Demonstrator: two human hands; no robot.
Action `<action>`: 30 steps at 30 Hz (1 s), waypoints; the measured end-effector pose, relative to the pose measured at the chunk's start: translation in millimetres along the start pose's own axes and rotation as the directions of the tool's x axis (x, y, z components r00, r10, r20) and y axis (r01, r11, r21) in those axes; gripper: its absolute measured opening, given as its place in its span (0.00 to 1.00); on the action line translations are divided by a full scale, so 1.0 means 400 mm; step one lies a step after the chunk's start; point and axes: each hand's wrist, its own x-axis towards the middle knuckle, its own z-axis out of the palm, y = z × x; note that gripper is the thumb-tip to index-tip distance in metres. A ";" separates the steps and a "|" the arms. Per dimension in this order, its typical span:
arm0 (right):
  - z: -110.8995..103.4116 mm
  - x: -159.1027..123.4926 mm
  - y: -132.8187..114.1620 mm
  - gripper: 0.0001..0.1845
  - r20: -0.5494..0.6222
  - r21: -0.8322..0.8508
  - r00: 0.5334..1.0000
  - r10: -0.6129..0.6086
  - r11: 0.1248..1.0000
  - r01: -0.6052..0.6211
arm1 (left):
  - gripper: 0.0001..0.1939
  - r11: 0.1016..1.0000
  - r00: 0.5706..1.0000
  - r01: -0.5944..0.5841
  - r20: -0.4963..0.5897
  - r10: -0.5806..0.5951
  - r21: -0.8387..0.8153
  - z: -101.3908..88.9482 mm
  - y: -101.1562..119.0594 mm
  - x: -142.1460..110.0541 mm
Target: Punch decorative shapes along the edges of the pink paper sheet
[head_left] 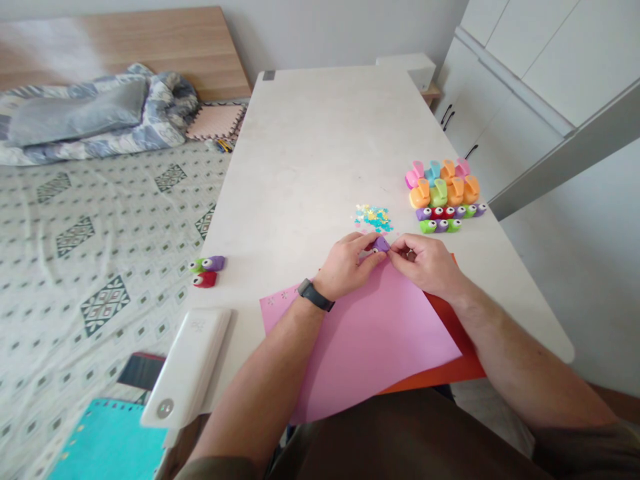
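A small purple craft punch (381,244) is held between the thumb and fingers of my left hand (346,265), at the far corner of a sheet of pink paper (370,333). Close against the punch, my right hand (423,262) is closed in a pinch at the paper's corner; its fingertips partly hide what lies between them. Cut-out flower shapes show along the paper's left edge. Under the pink sheet lies an orange sheet (455,333). Just beyond my hands is a pile of blue, yellow and pink paper cut-outs (374,217).
Rows of colourful craft punches (443,193) stand at the right of the white table (330,133). More small punches (206,270) sit near the left edge, by a white device (187,367). A turquoise punched sheet (107,440) and a dark phone-like object (141,371) lie at lower left.
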 end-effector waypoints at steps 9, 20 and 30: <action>0.001 0.000 0.001 0.07 -0.008 -0.028 1.000 -0.024 0.999 0.024 | 0.16 1.000 1.000 -0.001 -0.014 0.001 -0.013 0.000 0.002 0.003; 0.006 -0.003 0.009 0.04 -0.028 -0.053 0.999 -0.034 0.998 0.032 | 0.14 1.000 1.000 0.011 -0.008 -0.011 0.011 -0.004 0.010 0.005; 0.007 -0.001 0.001 0.06 -0.013 -0.023 1.000 -0.023 0.999 0.023 | 0.15 1.000 1.000 -0.008 0.007 0.008 -0.007 -0.002 0.001 0.002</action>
